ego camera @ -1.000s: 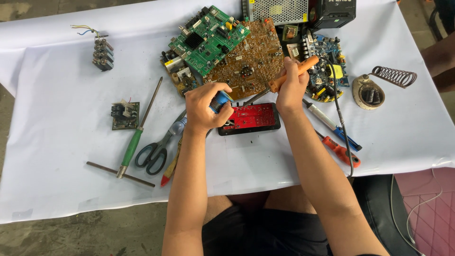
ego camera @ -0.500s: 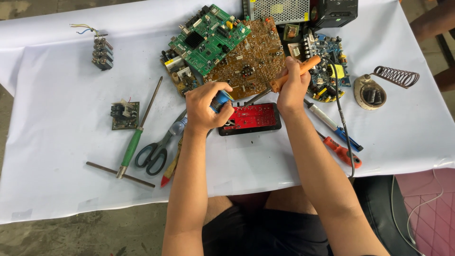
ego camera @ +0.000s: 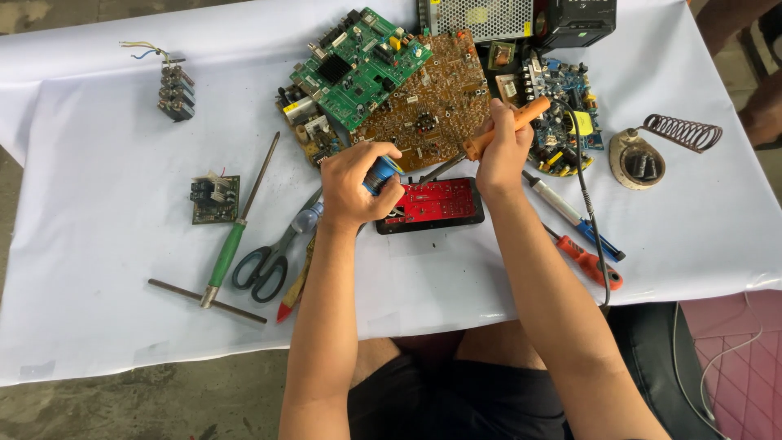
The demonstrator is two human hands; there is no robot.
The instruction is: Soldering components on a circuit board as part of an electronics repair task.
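Observation:
A small red circuit board (ego camera: 436, 202) lies on the white tablecloth (ego camera: 98, 212) in front of me. My left hand (ego camera: 354, 186) grips a small blue spool (ego camera: 380, 175) at the board's left end. My right hand (ego camera: 503, 153) holds an orange-handled soldering iron (ego camera: 509, 128), its metal tip slanting down-left to the board's upper left edge. The iron's black cord (ego camera: 588, 204) runs down the right side of my forearm.
A green board (ego camera: 358, 65) and a brown board (ego camera: 432, 102) are stacked behind the red one, with more boards to the right. A coil iron stand (ego camera: 652, 151) sits far right. Scissors (ego camera: 273, 253), a green screwdriver (ego camera: 232, 240), other screwdrivers (ego camera: 586, 261) and a small board (ego camera: 215, 198) lie around.

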